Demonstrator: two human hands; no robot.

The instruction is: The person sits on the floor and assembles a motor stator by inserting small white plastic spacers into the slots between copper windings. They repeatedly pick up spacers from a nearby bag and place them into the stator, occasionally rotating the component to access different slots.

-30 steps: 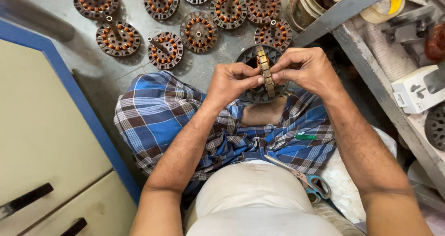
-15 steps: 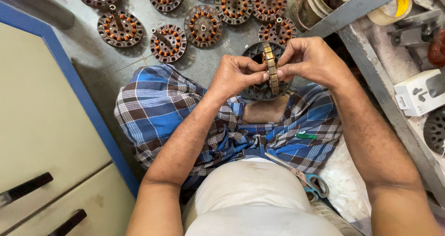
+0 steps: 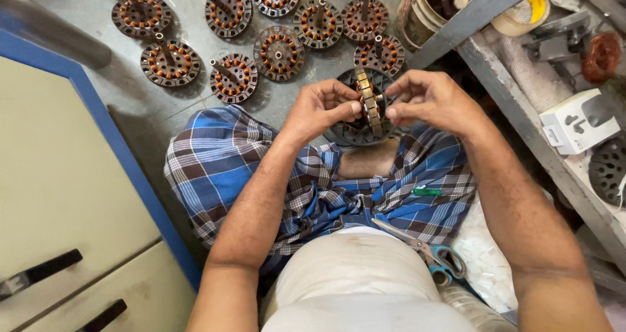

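Grey floor [image 3: 163, 110], wound stators [image 3: 278, 52] strewn at twelve o'clock. Both hands, left [image 3: 324, 109] and right [image 3: 430, 101], pinch an edge-on stator [image 3: 367, 101] above the lap. Best to keep thumbs braced on the rim, fingers off the copper windings.

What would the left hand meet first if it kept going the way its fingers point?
The left hand points rightward, and its fingertips already touch the edge-on wound stator. Just beyond that, likely the right hand's fingertips, on the stator's other side.
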